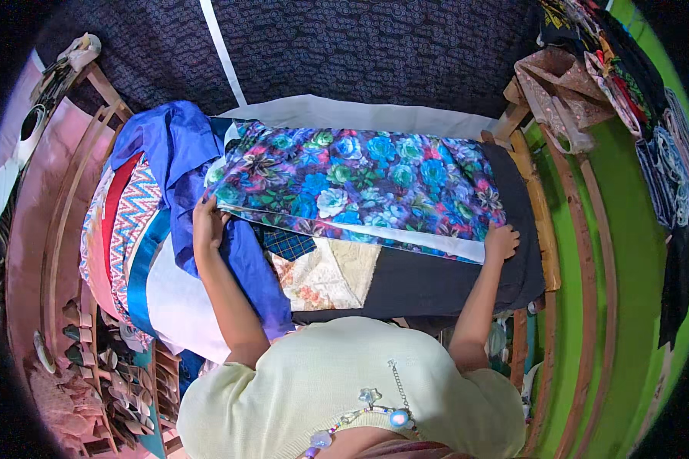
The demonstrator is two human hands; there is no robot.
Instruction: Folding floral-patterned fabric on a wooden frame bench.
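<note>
A blue, purple and black floral cloth (pixel 360 176) lies spread lengthwise in front of me, folded so that its pale underside shows along the near edge. My left hand (pixel 207 224) pinches its near left corner. At the near right corner, my right hand (pixel 501 243) is closed on the same cloth. Beneath the floral cloth is a black cloth (pixel 429 283) covering the surface. Just right of my left forearm lie a cream floral piece (pixel 318 275) and a dark checked piece (pixel 287 243), both partly covered.
At the left, a purple-blue cloth (pixel 172 145) drapes over stacked fabrics, among them a zigzag-patterned one (pixel 134 218). Wooden rails (pixel 540 206) stand at the right, with garments (pixel 651 107) hanging above. Several shoes (pixel 122 375) sit on a rack at lower left.
</note>
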